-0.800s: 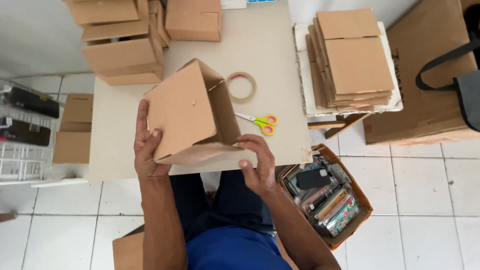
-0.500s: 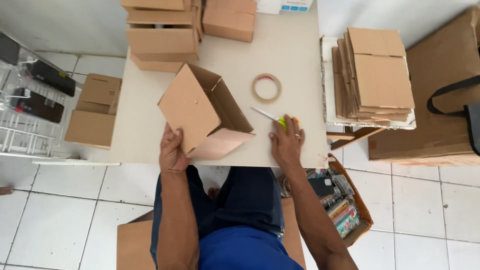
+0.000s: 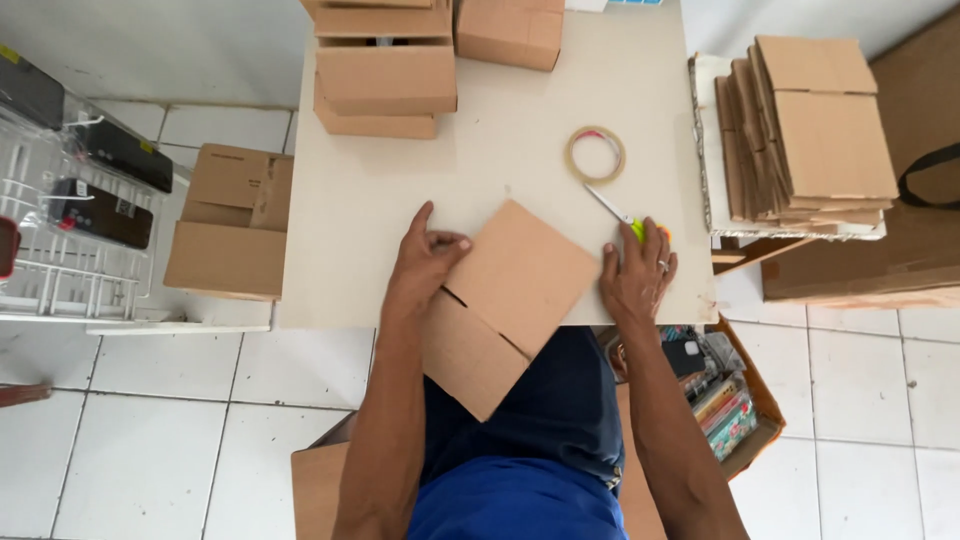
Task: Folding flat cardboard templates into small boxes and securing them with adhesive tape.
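A brown cardboard box (image 3: 520, 275) lies with a flat face up at the near edge of the white table (image 3: 500, 150). Its lower part hangs over the edge above my lap. My left hand (image 3: 425, 262) grips the box's left corner, thumb and fingers pinched on the cardboard. To the right of the box, my right hand (image 3: 638, 282) lies over the yellow-green handles of the scissors (image 3: 622, 214), fingers around them. The blades point up-left toward a roll of clear tape (image 3: 595, 155).
Assembled cardboard boxes (image 3: 385, 75) stand stacked at the table's far side. A pile of flat box blanks (image 3: 815, 130) rests on a stand at the right. More boxes (image 3: 232, 220) and a white wire rack (image 3: 60, 250) are on the left, and a small box of items (image 3: 735, 400) sits on the floor.
The box has been tipped from standing open to lying flat-face up, hanging over the table edge. My right hand has stayed on the scissors, and my left hand now grips the box's corner.
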